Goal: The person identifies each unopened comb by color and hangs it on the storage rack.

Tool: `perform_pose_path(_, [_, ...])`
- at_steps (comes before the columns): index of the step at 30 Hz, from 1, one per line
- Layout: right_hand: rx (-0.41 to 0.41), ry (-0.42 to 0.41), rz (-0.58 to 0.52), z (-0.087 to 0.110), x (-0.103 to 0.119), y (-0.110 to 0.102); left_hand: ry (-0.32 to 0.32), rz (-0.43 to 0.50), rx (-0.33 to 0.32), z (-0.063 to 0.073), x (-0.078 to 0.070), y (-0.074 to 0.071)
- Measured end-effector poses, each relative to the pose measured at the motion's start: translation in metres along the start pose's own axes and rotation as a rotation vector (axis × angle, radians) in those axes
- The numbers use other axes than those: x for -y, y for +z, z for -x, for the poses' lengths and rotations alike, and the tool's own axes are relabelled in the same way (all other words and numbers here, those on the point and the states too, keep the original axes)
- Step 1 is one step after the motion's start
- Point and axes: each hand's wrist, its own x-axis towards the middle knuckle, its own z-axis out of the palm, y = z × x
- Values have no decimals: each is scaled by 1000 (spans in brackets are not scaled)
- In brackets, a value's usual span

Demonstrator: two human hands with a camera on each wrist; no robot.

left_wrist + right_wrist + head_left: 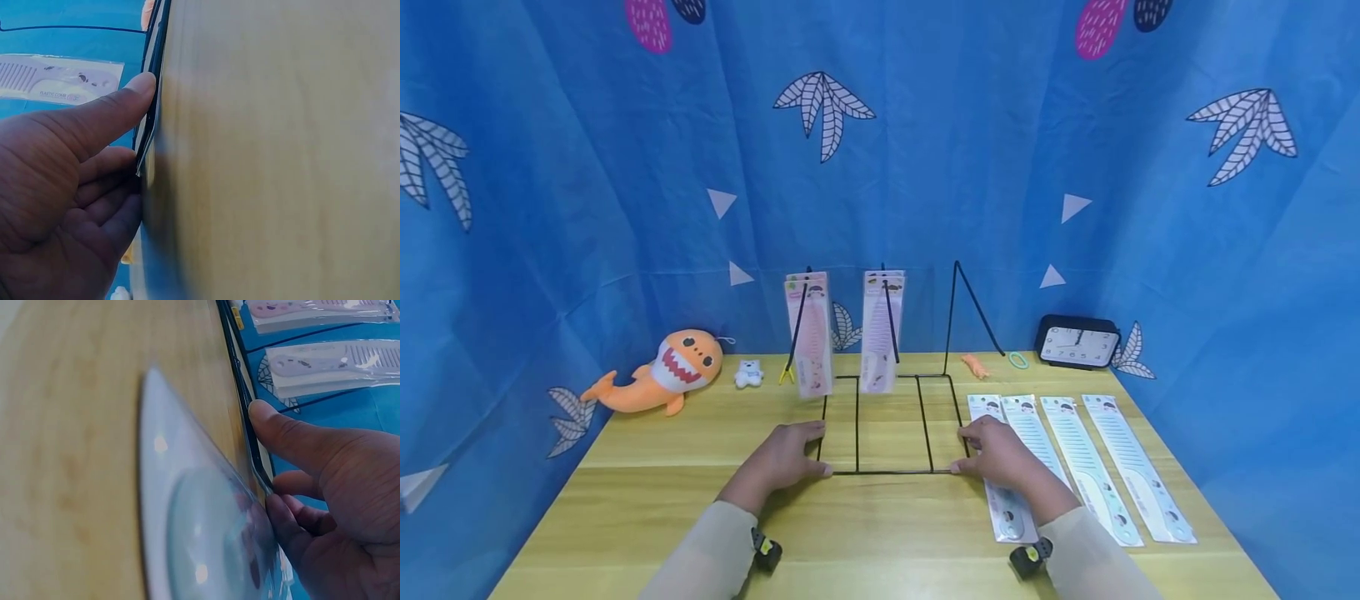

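A black wire display rack [891, 472] stands on the table, its base flat and hooks rising at the back. My left hand [782, 457] holds the base's front left corner, thumb on the front rod and fingers at the side. At the front right corner, my right hand [996, 450] grips the frame the same way. Pink packaged combs [815, 337] hang on the left hook and purple packaged combs [878, 342] on the middle one; the right hook [977, 304] carries nothing. Beneath my right hand and forearm lie pale green packaged combs [1006, 512], partly hidden.
More packaged combs [1138, 471] lie in a slanted row at the right. An orange shark plush [662, 375] and a small white bear [748, 374] sit at the back left. A black clock [1078, 342], an orange trinket [975, 365] and a teal ring [1018, 360] are at the back right.
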Motion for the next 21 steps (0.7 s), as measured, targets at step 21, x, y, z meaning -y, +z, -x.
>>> perform_pose_path(21, [-1, -22, 22, -1, 0, -3, -10, -12, 7, -3, -3, 1])
